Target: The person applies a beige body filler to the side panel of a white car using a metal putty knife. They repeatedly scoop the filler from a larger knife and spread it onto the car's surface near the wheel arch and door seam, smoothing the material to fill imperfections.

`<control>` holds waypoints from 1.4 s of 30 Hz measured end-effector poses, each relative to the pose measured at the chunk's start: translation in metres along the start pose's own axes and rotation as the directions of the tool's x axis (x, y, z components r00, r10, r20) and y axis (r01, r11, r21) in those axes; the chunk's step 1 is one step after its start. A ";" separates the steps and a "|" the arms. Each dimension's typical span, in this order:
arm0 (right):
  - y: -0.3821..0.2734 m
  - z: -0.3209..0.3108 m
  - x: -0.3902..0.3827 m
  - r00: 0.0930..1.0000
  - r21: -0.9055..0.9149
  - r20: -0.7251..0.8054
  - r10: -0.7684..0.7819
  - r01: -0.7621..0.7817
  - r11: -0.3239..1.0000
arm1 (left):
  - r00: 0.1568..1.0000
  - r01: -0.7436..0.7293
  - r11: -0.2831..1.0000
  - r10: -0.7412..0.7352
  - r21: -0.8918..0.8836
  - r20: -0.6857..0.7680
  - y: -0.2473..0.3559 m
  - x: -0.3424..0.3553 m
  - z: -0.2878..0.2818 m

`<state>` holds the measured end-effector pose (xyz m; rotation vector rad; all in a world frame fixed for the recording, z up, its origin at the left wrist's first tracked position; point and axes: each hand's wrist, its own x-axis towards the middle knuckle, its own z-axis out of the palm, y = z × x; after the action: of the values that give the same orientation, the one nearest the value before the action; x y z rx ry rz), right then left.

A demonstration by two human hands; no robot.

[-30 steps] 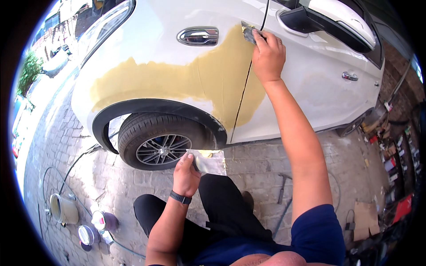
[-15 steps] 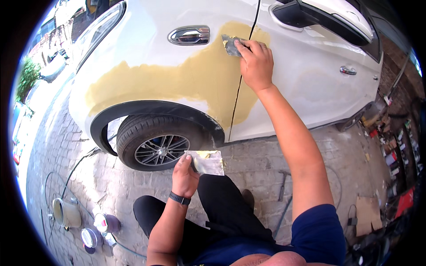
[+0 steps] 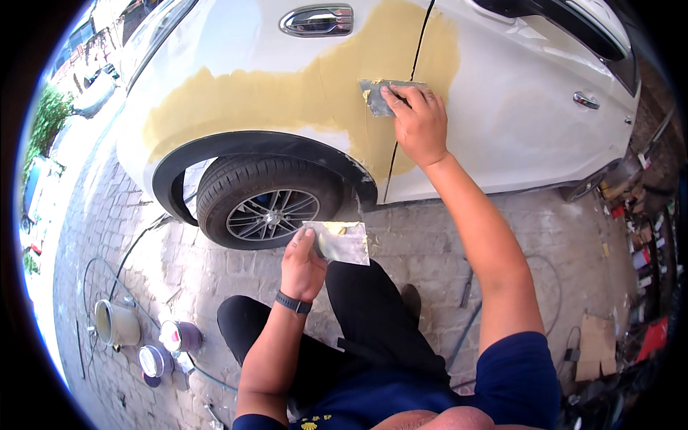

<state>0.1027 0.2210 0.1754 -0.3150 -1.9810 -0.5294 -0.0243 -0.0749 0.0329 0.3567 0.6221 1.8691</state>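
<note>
The grey spreader [image 3: 373, 100] lies against the tan filler patch [image 3: 308, 100], its width crossing the upright panel seam [image 3: 392, 168]. The right hand [image 3: 423, 125] is closed on the spreader, with the fingers laid along its face. The left hand [image 3: 302, 265] pinches one edge of a flat plate [image 3: 345, 247], thumb on top; a filler lump [image 3: 335, 228] sits near the plate's upper edge.

The patch covers part of the white fender [image 3: 236, 43] and runs onto the adjoining door [image 3: 516, 122]. Its outline is irregular, with a smooth, matt face. A chrome trim piece [image 3: 316, 21] is set above the patch; a black arch moulding [image 3: 168, 172] curves below it, over the wheel [image 3: 272, 215].

The ground is pale block paving [image 3: 430, 229]. To the left, a bucket [image 3: 118, 324] stands near two tins [image 3: 181, 335], with a hose [image 3: 215, 380] trailing past. To the right lies flattened cardboard [image 3: 595, 347], with mixed clutter along the edge. Greenery [image 3: 43, 122] shows at far left, in bright daylight
</note>
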 end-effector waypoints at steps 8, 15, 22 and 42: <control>-0.021 0.014 -0.054 1.000 -0.008 0.004 -0.001 0.001 1.000 | 1.000 0.008 1.000 -0.008 0.010 -0.014 0.002 -0.002 -0.002; -0.035 0.032 -0.103 0.999 -0.020 -0.022 0.034 -0.035 0.999 | 0.999 0.006 1.000 -0.005 0.023 -0.043 0.000 -0.001 -0.010; -0.050 0.049 -0.155 0.995 0.004 0.020 0.097 -0.097 0.995 | 0.998 0.008 0.999 -0.005 0.037 -0.070 -0.002 -0.001 -0.020; -0.134 -0.036 -0.212 0.400 0.545 0.822 0.405 -0.346 -0.764 | 0.971 -0.144 0.718 0.236 0.681 -0.043 -0.011 0.011 -0.016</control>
<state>0.1674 0.0885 -0.0304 -0.2583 -0.9269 2.0845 -0.0285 -0.0662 0.0130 0.8054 1.4131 1.8081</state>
